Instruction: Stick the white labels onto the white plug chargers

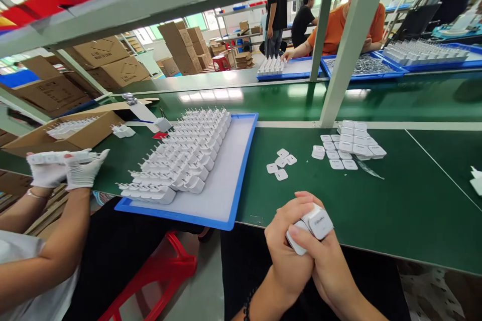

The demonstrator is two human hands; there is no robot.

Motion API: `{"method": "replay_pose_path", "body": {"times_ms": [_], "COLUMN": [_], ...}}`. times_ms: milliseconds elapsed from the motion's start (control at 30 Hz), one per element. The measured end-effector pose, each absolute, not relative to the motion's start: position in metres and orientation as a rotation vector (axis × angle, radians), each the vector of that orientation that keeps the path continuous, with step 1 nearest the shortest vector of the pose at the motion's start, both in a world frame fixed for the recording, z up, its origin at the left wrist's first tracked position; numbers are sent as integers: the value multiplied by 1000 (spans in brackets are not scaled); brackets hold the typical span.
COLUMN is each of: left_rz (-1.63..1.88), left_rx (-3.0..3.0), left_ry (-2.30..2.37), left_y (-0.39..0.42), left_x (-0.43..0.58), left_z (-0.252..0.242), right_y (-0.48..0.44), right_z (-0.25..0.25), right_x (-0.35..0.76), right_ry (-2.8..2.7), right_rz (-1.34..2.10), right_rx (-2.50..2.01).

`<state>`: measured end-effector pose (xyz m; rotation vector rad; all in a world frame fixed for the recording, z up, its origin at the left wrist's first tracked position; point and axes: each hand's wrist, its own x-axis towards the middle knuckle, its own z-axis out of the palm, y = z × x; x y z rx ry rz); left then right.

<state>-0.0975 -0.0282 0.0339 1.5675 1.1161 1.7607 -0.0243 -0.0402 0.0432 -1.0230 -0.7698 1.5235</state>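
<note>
Low in the head view, my left hand (283, 241) and my right hand (328, 261) are pressed together around two white power adapters. One adapter (320, 221) shows a face with small dark print, tilted up and to the right. The other adapter (297, 243) lies beside it, partly covered by my right thumb. My left fingers curl over the top; the undersides of both adapters are hidden in the palms. Beyond my hands, several loose square white pieces with dark marks (281, 162) are scattered on the green table (376, 205).
Left of my hands stands a blue-rimmed tray (237, 200) with rows of white adapters (188, 155), pins up. Stacks of white squares (356, 140) lie toward the back right. A co-worker's gloved hands (81, 170) hold adapters at the left. A metal post (341, 45) rises behind the table.
</note>
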Motion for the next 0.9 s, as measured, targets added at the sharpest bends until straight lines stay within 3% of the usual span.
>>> {"method": "replay_pose_path", "body": {"times_ms": [267,500,600,700,900], "left_rz": [1780,1417,763,80,-284], "left_rx": [1450,1877,2351,2417,2343], "left_ry": [1051,1345,1967,2335,2524], "left_y": [-22,-13,-13,-10,12], "left_x": [-97,-179,-224,-251,-269], "left_z": [31,72,93,96,65], "right_y": [-39,-40,-33,-25,-25], "right_z": [28,22,16,12,18], "right_x": [-23,8,25,32,19], "right_ry": [-869,-1214,-1289,-1304,-1432], "right_rz": [1475,1681,1811,1918,1857], "right_rx": [-1085,-1024,-1020,-954,-960]}}
